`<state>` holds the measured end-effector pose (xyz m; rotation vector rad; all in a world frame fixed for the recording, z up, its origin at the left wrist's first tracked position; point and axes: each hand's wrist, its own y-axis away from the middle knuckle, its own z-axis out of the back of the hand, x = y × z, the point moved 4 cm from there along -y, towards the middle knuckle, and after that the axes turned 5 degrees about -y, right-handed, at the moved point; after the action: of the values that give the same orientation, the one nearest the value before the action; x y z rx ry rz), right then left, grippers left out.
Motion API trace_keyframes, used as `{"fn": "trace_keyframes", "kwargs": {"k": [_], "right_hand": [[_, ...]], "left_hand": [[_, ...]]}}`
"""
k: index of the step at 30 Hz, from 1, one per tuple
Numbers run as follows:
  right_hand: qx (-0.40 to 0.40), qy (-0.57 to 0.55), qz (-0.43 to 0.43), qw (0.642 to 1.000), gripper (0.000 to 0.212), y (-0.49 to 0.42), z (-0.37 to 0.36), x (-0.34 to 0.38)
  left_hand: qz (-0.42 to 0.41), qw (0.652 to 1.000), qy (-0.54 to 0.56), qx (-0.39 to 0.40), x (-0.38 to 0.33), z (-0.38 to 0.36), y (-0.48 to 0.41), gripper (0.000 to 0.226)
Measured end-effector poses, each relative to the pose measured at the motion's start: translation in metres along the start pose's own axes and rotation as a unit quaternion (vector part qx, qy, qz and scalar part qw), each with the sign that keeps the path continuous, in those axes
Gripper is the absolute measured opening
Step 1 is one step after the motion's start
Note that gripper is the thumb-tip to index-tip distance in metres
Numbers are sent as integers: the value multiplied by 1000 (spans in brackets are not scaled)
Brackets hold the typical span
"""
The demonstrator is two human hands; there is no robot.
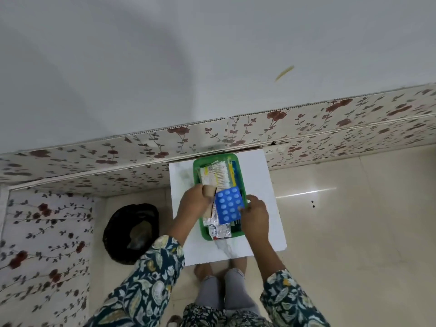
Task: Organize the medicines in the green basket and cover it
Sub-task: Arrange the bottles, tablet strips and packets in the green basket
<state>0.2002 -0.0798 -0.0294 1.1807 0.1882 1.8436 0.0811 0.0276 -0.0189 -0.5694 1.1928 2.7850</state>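
Note:
A green basket [197, 170] stands on a small white table [262, 199], filled with medicine strips and packets. Over its near half I hold a blue blister strip [229, 205] of white tablets, my right hand [253, 214] pinching its right edge. My left hand [193, 204] grips a beige roll [208, 191] and the tops of some strips at the basket's left side. White and yellow packets [215, 177] lie in the far half, a blue item [234, 172] along the right wall. Silver strips [220, 232] overhang the near rim. No cover is visible.
The table stands against a floral-patterned ledge [212, 135] below a pale wall. A black bin bag [132, 232] sits on the floor left of the table. My feet [219, 270] are under the table's near edge. Glossy beige floor tiles [354, 220] spread to the right.

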Motion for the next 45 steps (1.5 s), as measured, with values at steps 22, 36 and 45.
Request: {"fn": "trace_keyframes", "kwargs": {"k": [22,36,45], "right_hand": [[-55,-11,-51,997,26,-21,6,-28],[22,-37,-99,994,20,-69,-16,-52],[28,-85,-104,990,15,-68,-14,-44]], "left_hand": [[74,994,75,-6,50,-25,16,39],[76,966,247,20,39,-28,6,32],[-19,984,-114,-138,6,-27,13,45]]}}
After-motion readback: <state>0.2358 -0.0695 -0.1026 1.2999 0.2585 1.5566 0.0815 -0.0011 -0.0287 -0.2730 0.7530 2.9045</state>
